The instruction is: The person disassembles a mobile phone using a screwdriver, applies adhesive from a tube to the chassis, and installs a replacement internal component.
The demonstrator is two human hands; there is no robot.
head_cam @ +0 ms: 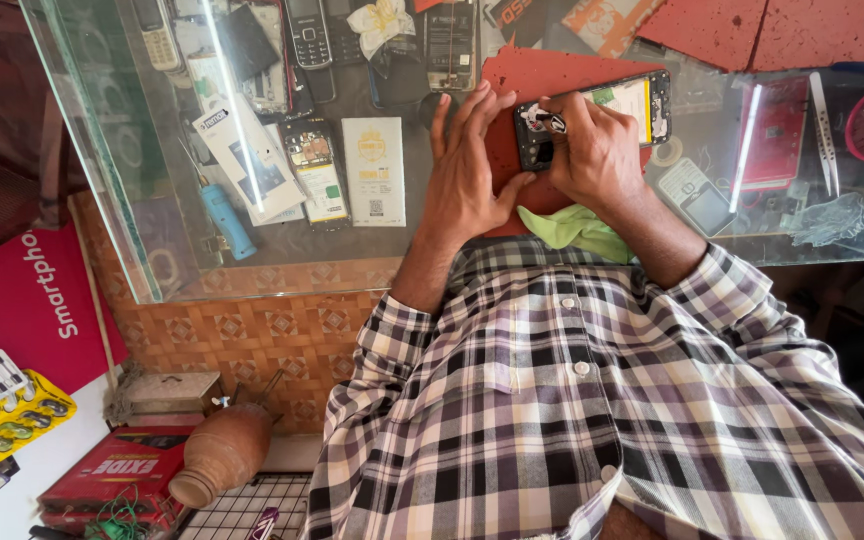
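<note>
A: Start at the left. What lies under the glass table (102, 180)?

B: Old phones (307, 35), a blue tool (224, 220), a white card (373, 170) and some small packets. Reflections streak the glass, so much of it is hard to make out.

A: And the hands?

B: The left hand (467, 170) lies open, fingers spread flat on the red mat (552, 75), its fingertips against the near end of the opened phone (592, 115). The right hand (597, 150) is curled over that phone, fingers pinched on a small tool; only a black-and-white bit shows between them, so I can't tell what kind.

A: So the phone lies where?

B: Flat on the mat on the glass top, back off, between the two hands. A green cloth (577, 230) lies just below the wrists.

A: How would it handle?

B: Light and stiff, I'd judge, but fragile with its insides bare. Best held by the long edges, not by the exposed parts.

A: Anything further right?

B: A red phone shell (774, 135), tweezers (824, 130) and a keypad phone (697, 195). The right hand hides the spot being worked on, and the mat's far edge is cut off at the top.
</note>
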